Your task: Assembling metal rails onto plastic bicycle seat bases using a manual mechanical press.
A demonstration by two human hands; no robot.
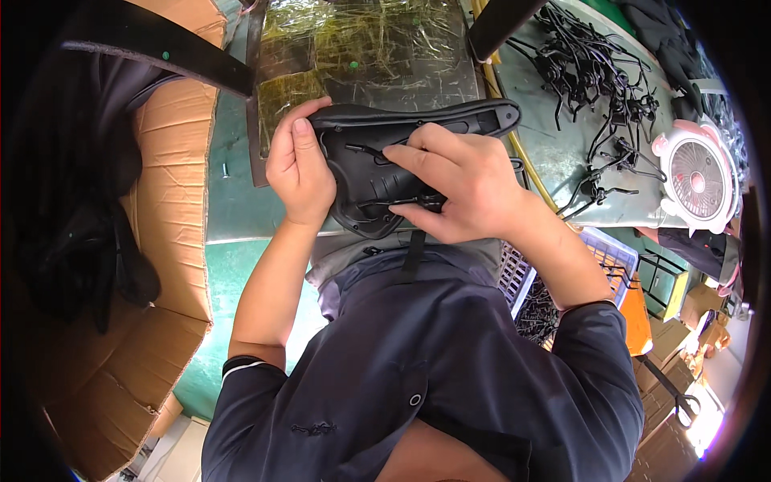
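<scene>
A black bicycle saddle (344, 175) lies underside up across my lap edge and the table, its narrow nose pointing right. My left hand (301, 169) is closed round its wide rear end, thumb along the edge. Over the underside, my right hand (466, 181) grips black metal saddle rails (365, 150) with thumb and fingers spread across them. The rod ends stick out toward the wide end; my right hand hides the rest of the rails, so I cannot tell how they sit in the shell.
A taped board (361, 64) lies behind the saddle between dark bars. Tangled black rails (590, 72) lie on the green table (538, 132), with a pink-and-white fan (697, 178) at right. An open carton (173, 201) with black saddles stands left; a plastic crate (608, 251) sits below right.
</scene>
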